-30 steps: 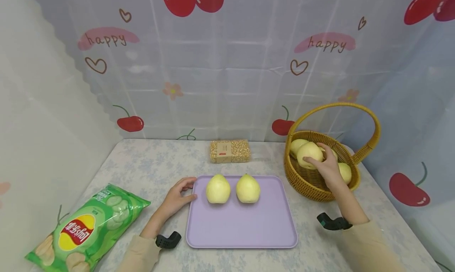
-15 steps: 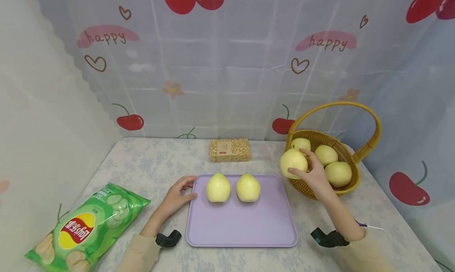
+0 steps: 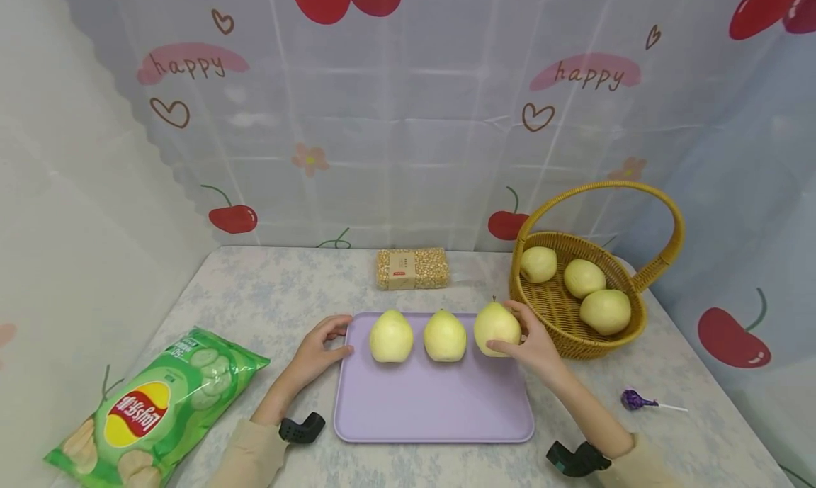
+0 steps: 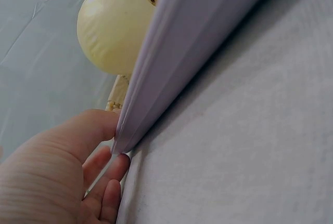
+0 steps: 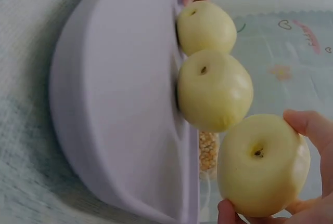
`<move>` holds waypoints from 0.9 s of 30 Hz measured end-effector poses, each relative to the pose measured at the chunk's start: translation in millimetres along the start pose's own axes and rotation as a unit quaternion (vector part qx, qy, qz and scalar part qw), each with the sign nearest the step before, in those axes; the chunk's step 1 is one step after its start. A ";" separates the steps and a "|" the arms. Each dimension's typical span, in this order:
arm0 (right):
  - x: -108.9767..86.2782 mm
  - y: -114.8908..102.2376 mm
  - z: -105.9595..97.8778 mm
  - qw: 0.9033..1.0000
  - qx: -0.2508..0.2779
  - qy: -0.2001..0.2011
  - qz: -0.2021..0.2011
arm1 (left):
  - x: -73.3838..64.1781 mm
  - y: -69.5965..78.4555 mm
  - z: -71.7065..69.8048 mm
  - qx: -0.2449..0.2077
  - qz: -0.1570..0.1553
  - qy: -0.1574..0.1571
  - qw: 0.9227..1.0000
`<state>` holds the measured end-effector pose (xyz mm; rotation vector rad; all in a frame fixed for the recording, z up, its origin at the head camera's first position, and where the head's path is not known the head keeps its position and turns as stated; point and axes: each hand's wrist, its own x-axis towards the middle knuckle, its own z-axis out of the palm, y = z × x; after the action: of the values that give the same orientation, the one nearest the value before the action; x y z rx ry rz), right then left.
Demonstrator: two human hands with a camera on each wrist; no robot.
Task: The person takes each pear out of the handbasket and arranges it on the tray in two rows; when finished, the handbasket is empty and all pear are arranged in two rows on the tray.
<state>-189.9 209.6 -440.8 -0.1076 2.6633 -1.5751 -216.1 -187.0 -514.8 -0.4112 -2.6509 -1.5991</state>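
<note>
My right hand point(image 3: 534, 341) grips a pale yellow-green pear point(image 3: 496, 330) at the far right corner of the lilac tray point(image 3: 433, 410). In the right wrist view, thumb and fingers lie on opposite sides of this pear point(image 5: 263, 164); whether its base touches the tray I cannot tell. Two more pears, a left one point(image 3: 392, 337) and a middle one point(image 3: 445, 336), stand in a row along the tray's far side. My left hand point(image 3: 314, 353) holds the tray's left edge near the far corner, with thumb and fingertips at the rim point(image 4: 122, 130).
A wicker basket point(image 3: 542, 332) with a tall handle stands at the right, holding 3 pears. Behind the tray lies a pack of corn kernels point(image 3: 413, 269). A green chip bag point(image 3: 159, 410) is at the left, a purple lollipop point(image 3: 631, 400) at the right.
My right hand has lifted the pear out of the basket and carried it left and nearer, to the tray's far right corner. The lollipop has come into view. My left hand stays put.
</note>
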 end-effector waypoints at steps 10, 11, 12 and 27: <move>1.6 16.1 13.3 0.999 -0.041 0.011 0.014 | -1.2 3.9 0.6 -0.001 -0.007 0.004 1.000; 1.7 16.7 14.3 0.999 -0.041 0.013 0.014 | -1.7 6.7 0.5 0.000 -0.009 0.004 1.000; 2.0 17.1 15.3 0.999 -0.042 0.015 0.013 | -2.5 10.0 0.3 0.002 -0.009 0.005 1.000; 1.9 15.7 20.6 0.997 -0.078 0.023 0.014 | -0.2 1.0 -0.4 0.001 -0.002 0.002 1.000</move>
<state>-190.8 199.0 -464.5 -0.0390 2.8071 -1.3771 -215.7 -186.9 -513.7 -0.4024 -2.6528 -1.5955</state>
